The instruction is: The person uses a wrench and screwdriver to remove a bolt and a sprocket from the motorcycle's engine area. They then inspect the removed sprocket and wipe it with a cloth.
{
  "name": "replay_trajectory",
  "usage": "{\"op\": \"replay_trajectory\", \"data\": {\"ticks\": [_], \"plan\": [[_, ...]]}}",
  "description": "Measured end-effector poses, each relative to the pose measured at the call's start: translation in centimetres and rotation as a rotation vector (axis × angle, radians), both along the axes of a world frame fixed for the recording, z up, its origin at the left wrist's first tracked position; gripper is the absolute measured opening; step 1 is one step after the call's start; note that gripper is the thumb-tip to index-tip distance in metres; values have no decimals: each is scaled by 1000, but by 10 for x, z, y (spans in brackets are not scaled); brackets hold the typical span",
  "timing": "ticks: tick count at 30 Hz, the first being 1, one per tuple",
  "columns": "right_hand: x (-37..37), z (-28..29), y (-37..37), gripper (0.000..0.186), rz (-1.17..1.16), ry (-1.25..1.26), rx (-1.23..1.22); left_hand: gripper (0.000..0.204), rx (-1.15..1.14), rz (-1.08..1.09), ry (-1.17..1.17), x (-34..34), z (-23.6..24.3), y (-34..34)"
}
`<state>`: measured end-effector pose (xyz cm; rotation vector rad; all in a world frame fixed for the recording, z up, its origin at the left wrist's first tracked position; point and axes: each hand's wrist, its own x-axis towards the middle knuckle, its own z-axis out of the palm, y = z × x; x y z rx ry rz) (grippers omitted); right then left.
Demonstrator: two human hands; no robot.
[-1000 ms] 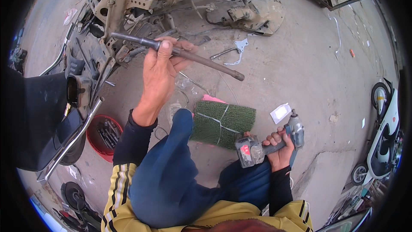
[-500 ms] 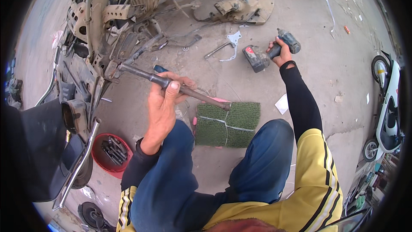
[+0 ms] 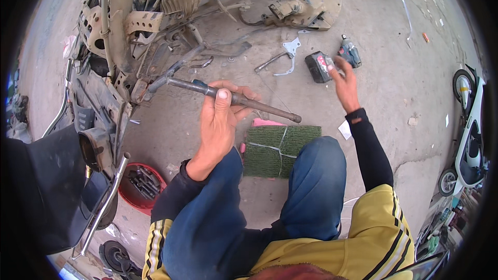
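My left hand (image 3: 218, 124) is closed around a long, dark, rusty metal rod (image 3: 267, 110) with a thicker, smoother section. The rod slants down to the right, over the ground. A small teal-tipped thing (image 3: 198, 83) peeks out behind the rod, mostly hidden by it and my fingers. My right hand (image 3: 346, 85) is empty, thumb and fingers apart, just short of a cordless impact driver (image 3: 349, 52). The driver lies on the concrete, its black and red battery (image 3: 317, 67) to the left, its grip partly behind my fingertips.
A dirty, partly dismantled motorbike (image 3: 122, 31) fills the left. A removed engine cover (image 3: 314, 8) lies at the far side, with a metal bracket (image 3: 292, 47) nearer. Between my knees sits a green turf pad (image 3: 264, 161). A red bowl (image 3: 124, 197) holds several sockets.
My right hand has let go of the impact driver, which now rests on the ground, and drawn back toward me. My left hand still grips the rod. The view has shifted slightly.
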<state>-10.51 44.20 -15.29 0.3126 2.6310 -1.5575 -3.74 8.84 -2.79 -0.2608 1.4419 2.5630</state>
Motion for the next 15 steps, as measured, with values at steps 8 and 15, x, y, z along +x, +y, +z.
{"op": "replay_trajectory", "data": {"ticks": [8, 15], "plan": [[49, 119, -64, 31, 658, -165, -21, 31, 214, -9, 16, -19, 21, 36], [92, 189, -95, 53, 561, -595, -860, 42, -50, -36, -34, -32, 59, -19]]}}
